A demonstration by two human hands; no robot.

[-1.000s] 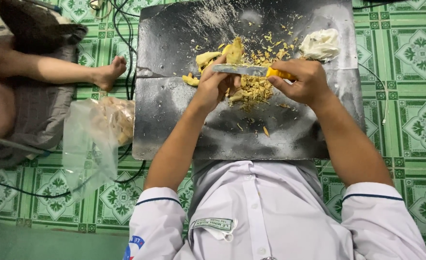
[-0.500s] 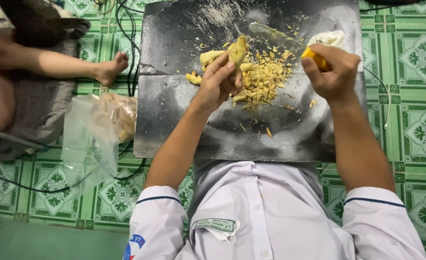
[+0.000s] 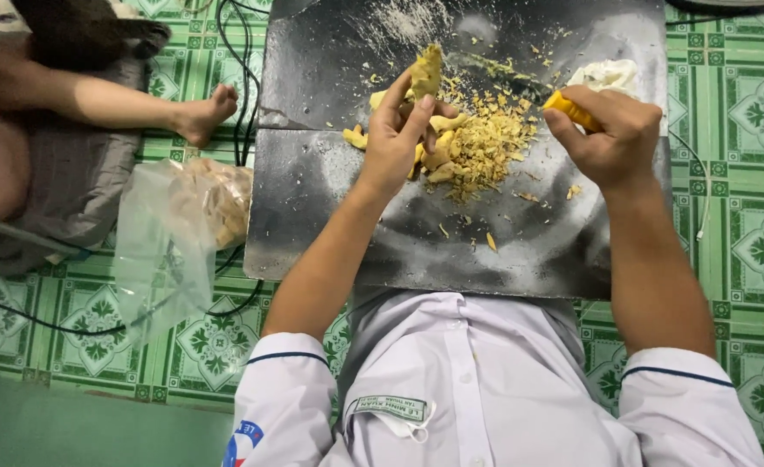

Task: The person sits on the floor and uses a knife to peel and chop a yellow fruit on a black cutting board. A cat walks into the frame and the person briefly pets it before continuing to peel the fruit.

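While my left hand [image 3: 397, 138] pins the yellow root piece [image 3: 426, 71] on the dark board [image 3: 313, 199], my right hand [image 3: 611, 134] grips the knife handle [image 3: 572, 111], blade raised. Mid-chop, I'd say; next cut needs fingers clear.

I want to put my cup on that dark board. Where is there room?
The near strip of the dark metal board, between the forearms, is mostly bare. So is its far left corner. It is crowded mid-board: yellow chopped pile, left hand holding a yellow chunk, right hand gripping a yellow-handled knife.
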